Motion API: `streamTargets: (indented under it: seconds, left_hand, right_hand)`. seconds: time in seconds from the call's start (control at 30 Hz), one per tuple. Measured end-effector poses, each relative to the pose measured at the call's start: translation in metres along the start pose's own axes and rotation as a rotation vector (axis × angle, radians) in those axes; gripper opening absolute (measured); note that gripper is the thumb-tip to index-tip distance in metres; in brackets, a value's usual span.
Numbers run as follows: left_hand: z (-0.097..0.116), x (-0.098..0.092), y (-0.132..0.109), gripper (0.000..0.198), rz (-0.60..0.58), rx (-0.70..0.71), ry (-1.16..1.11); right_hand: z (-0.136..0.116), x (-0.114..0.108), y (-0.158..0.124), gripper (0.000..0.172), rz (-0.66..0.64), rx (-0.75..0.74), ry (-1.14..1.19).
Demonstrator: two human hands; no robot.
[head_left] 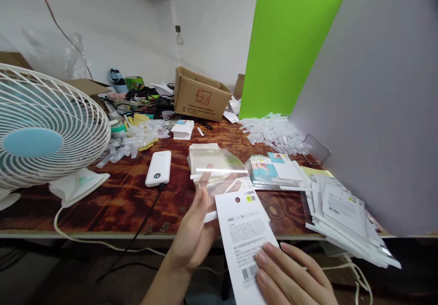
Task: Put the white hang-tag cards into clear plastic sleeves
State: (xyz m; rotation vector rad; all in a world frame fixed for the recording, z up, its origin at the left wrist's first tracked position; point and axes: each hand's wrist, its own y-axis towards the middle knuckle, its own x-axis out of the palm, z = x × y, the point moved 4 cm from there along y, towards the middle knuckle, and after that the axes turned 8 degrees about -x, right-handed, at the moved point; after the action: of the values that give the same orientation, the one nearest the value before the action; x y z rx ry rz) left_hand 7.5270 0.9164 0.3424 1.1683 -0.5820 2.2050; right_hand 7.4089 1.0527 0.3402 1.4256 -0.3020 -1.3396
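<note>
My left hand (193,232) is raised at the table's front edge, fingers closed on a clear plastic sleeve (222,179) that it holds up. My right hand (290,275), at the bottom of the view, grips the lower end of a white printed card (244,239) with a hang hole and a barcode. The card's top end meets the open mouth of the sleeve. Just behind them a stack of clear sleeves (208,157) lies on the wooden table (119,200).
A white desk fan (44,127) stands at the left. A white power bank (158,168) with a cable lies mid-table. Packed cards (273,170), a slanted card pile (345,223), small clear tubes (277,134), a cardboard box (200,95), a green board (287,45) and a grey board (379,104) fill the right.
</note>
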Motion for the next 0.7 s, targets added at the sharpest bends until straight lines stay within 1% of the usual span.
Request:
streamTargets:
  seconds: [0.07, 0.13, 0.2, 0.27, 0.33, 0.4, 0.5, 0.63, 0.7]
  left_hand:
    - [-0.012, 0.005, -0.005, 0.056, -0.037, -0.038, -0.044]
    - [-0.024, 0.007, -0.009, 0.056, -0.079, -0.121, -0.070]
    - [-0.035, 0.006, -0.013, 0.055, -0.098, -0.213, -0.079]
    - [-0.041, 0.003, -0.017, 0.055, -0.079, -0.260, -0.070]
    - [-0.043, 0.000, -0.018, 0.058, -0.037, -0.240, -0.042]
    - [-0.041, -0.003, -0.019, 0.058, 0.025, -0.171, -0.002]
    - [-0.038, -0.004, -0.020, 0.057, 0.112, -0.067, 0.039]
    - [-0.038, -0.004, -0.018, 0.063, 0.179, -0.087, 0.062]
    - [-0.036, -0.005, -0.016, 0.062, 0.238, -0.064, 0.097]
  right_hand:
    - [0.005, 0.005, 0.009, 0.027, -0.037, -0.057, 0.021]
    - [0.011, 0.007, 0.013, 0.030, -0.044, -0.069, 0.047]
    - [0.016, 0.009, 0.015, 0.027, -0.003, -0.020, 0.056]
    - [0.017, 0.011, 0.014, 0.025, 0.017, 0.041, 0.045]
    - [0.014, 0.016, 0.012, 0.026, -0.004, 0.069, 0.005]
    - [0.011, 0.019, 0.008, 0.029, -0.027, 0.077, -0.048]
    - [0.008, 0.017, 0.002, 0.031, -0.019, 0.083, -0.065]
    - [0.008, 0.012, 0.001, 0.029, -0.034, 0.056, -0.037]
    - [0.007, 0.010, 0.000, 0.030, -0.048, 0.047, -0.032]
